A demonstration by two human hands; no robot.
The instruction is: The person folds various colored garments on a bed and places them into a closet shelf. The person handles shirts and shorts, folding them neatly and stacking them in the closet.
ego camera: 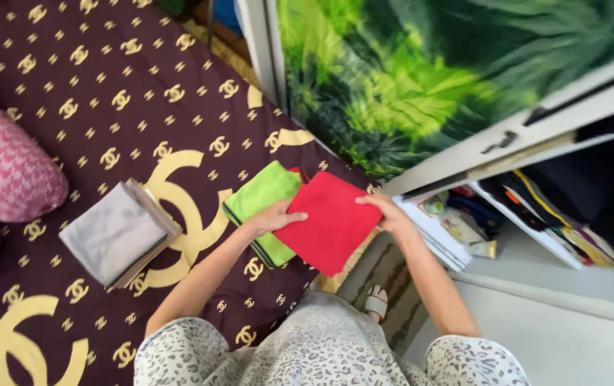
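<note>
You are holding a folded red cloth (328, 220) with both hands, just above the edge of the bed. Your left hand (276, 215) grips its left edge, with the thumb on top and the fingers tucked under. Your right hand (387, 210) pinches the top right corner the same way. The red cloth lies partly over a folded green cloth (258, 201), which rests on the dark bedspread (107, 107) with gold shapes on it. The red cloth looks soft and light, so it should bend and droop if you hold it by one side only. It is not slippery and it cannot break. Hold it at two sides, as you do now, so the folds stay flat and neat. If you let one corner go, I think it may fall open. A stack of folded grey cloths (115, 234) sits well apart on the bed, to your left. A pink pillow (3, 168) lies farther left. An open closet (536, 207) with shelves of things stands near your right arm.
</note>
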